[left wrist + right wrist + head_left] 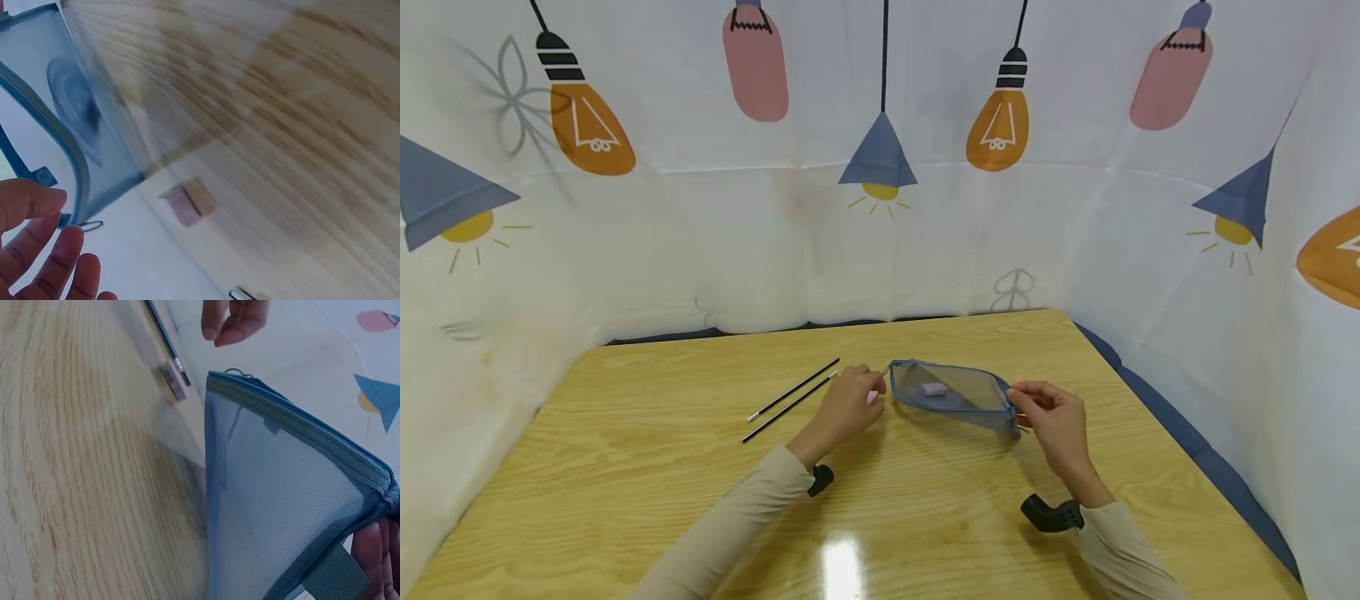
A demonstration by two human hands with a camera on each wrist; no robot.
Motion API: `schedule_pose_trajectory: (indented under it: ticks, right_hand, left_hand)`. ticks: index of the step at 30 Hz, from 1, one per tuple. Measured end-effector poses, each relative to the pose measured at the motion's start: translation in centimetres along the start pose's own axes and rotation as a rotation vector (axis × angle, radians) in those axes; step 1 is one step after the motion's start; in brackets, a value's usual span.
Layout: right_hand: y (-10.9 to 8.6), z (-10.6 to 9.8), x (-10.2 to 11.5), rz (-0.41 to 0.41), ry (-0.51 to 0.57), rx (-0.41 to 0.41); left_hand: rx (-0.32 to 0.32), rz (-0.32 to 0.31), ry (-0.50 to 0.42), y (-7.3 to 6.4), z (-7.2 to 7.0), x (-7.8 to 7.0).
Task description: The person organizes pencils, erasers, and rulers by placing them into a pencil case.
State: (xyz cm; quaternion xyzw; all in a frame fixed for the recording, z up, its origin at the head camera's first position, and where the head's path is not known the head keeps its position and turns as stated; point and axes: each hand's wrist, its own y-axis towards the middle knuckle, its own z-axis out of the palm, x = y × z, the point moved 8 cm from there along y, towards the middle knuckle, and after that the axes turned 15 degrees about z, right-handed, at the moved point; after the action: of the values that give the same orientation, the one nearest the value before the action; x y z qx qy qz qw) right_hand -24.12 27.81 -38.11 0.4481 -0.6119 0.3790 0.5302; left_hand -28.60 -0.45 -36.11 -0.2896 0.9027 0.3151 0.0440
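Curtain behind pouch, lamp print, hung likely as a plain backdrop. Table under pouch, wood grain, gives me a flat surface to work on.

Mesh pouch, blue edging, sits between my hands above the table. Its right end looks lifted by my grip; can't tell if its left end touches wood. Probably held by the corner so the long zip edge stays stretched out and reachable.

Right hand at pouch's right end: thumb and fingers pinch that corner, likely to steady it. Left hand just off pouch's left end: fingers loosely bent, nothing seen in them, apart from the mesh in the right wrist view. Probably poised there because the zip end is near.

Dark sticks, pencil-like, lie left of pouch, roughly parallel, pale ends pointing opposite ways; seem set aside to keep them out of my way.

Lilac blocks, eraser-like: loose block on table just beside pouch's left end, by my fingers; other block shows through the mesh, probably inside pouch, not certain. Small loop at pouch's left end, maybe a zip pull, left free.

Counts: curtain one, table one, pouch one, hands two, sticks two, blocks two, loop one seen.
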Motion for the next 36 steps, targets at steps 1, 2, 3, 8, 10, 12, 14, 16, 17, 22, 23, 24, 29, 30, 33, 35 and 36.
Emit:
schedule_pose_trajectory:
  ticks: [1,2,3,8,10,12,14,16,17,22,23,24,29,30,33,35,36]
  right_hand:
    - [0.0,0.0,0.0,0.000,0.000,-0.001]
    - [0.0,0.0,0.1,0.000,0.001,-0.001]
    - [0.0,0.0,0.0,0.001,0.002,0.000]
    - [0.1,0.0,0.0,0.009,0.009,-0.002]
    - [0.1,0.0,0.0,0.013,0.009,0.000]
    - [0.0,0.1,-0.1,0.016,0.009,0.005]
    - [-0.1,0.1,-0.2,0.018,0.008,0.011]
    - [-0.1,0.1,-0.2,0.015,0.006,0.013]
    - [-0.2,0.1,-0.2,0.013,0.007,0.012]
    - [-0.2,0.1,0.1,0.002,0.013,0.003]
    - [-0.2,0.1,0.1,0.000,0.013,0.004]
    - [-0.2,0.1,0.2,-0.001,0.014,0.004]
    - [-0.4,0.1,0.1,0.011,0.016,0.008]
    - [-0.4,0.1,0.1,0.014,0.018,0.009]
    - [-0.4,0.1,0.1,0.012,0.019,0.008]
    - [-0.3,0.1,0.1,0.011,0.020,0.008]
    - [-0.3,0.1,0.1,0.010,0.018,0.009]
  left_hand:
    - [-0.005,-0.005,-0.005,-0.1,-0.1,0.2]
    - [-0.007,-0.013,-0.009,-0.2,-0.1,0.4]
    - [-0.005,-0.023,-0.011,-0.3,-0.1,0.6]
    - [-0.003,-0.059,-0.016,-0.5,-0.1,1.5]
    - [-0.010,-0.074,-0.043,-0.6,-0.1,1.8]
    - [-0.009,-0.100,-0.079,-0.9,-0.1,2.1]
    - [0.002,-0.135,-0.120,-1.2,0.1,2.4]
    - [0.019,-0.173,-0.144,-1.4,0.3,2.9]
    - [0.026,-0.190,-0.157,-1.5,0.4,3.1]
    - [0.029,-0.285,-0.248,-2.1,0.7,4.2]
    - [0.026,-0.304,-0.266,-2.2,0.8,4.4]
    - [0.023,-0.327,-0.286,-2.4,0.8,4.6]
    - [0.015,-0.416,-0.355,-3.0,1.2,5.2]
    - [0.012,-0.428,-0.365,-3.1,1.3,5.3]
    - [0.001,-0.448,-0.374,-3.1,1.3,5.5]
    - [-0.003,-0.464,-0.373,-3.0,1.3,5.6]
    - [-0.002,-0.475,-0.371,-3.0,1.3,5.6]
